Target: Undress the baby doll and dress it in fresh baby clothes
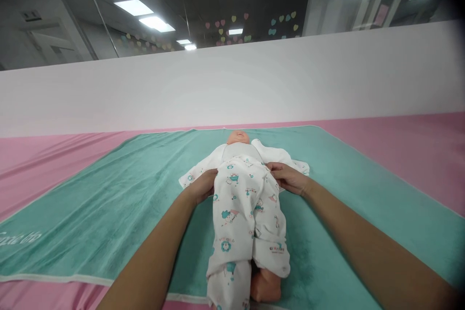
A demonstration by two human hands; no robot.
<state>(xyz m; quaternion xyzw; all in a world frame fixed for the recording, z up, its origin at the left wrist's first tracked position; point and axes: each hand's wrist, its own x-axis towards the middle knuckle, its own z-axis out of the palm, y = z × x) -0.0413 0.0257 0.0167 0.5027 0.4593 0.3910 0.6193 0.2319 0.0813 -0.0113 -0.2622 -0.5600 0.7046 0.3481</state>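
A baby doll [239,137] lies on its back, head away from me. It wears a white long-sleeved top [279,156] with the sleeves spread out, and white printed baby pants [232,213] pulled up to the waist. My left hand [204,185] grips the pants at the left side of the waist, its fingertips hidden by the cloth. On the opposite side, my right hand [289,178] has its fingers closed on the pants' edge. The doll's bare foot [266,285] sticks out of the right pant leg; the left leg's end is cut off by the frame.
Under the doll is a green towel [109,203] with a white edge, laid over a pink sheet [410,150]. A low white wall [232,87] runs behind, with glass above it carrying heart-shaped stickers and light reflections.
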